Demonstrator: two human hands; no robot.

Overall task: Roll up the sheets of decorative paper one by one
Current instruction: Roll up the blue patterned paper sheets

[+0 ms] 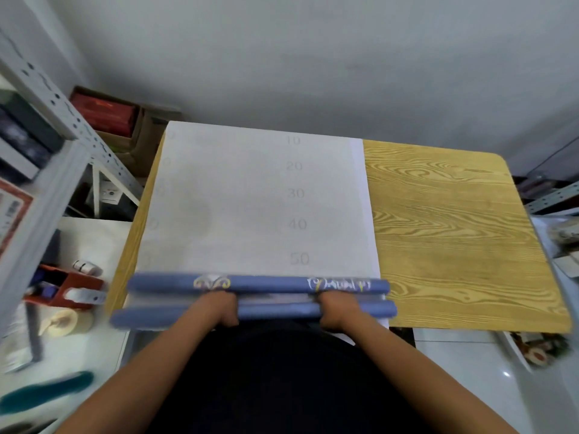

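The head view looks down on a wood-grain table [454, 233] set against a pale wall. A white sheet [257, 202] lies flat over the table's left part, its blank back up, with faint numbers 10 to 50 printed down it. At the sheet's near edge lie two blue rolls side by side across the table: the far roll [260, 282], which shows pale and yellow ornament in two places, and the near roll [275, 310], which sits at the table's near edge. Between them a thin strip of lighter paper shows. The left hand [219, 308] and the right hand [333, 310] are both at the rolls, knuckles up, with fingers curled down into the gap between the two rolls; they seem to grip the near roll, though motion blur and the hidden fingertips make it hard to be sure which roll each one holds. Both bare forearms reach in from below, on either side of a dark garment. To the left stands a grey metal rack [62, 120], with a cardboard box [125, 120] of red things behind it. On a white surface left of the table sit a red tape dispenser [69, 289] and a tape roll [65, 322].
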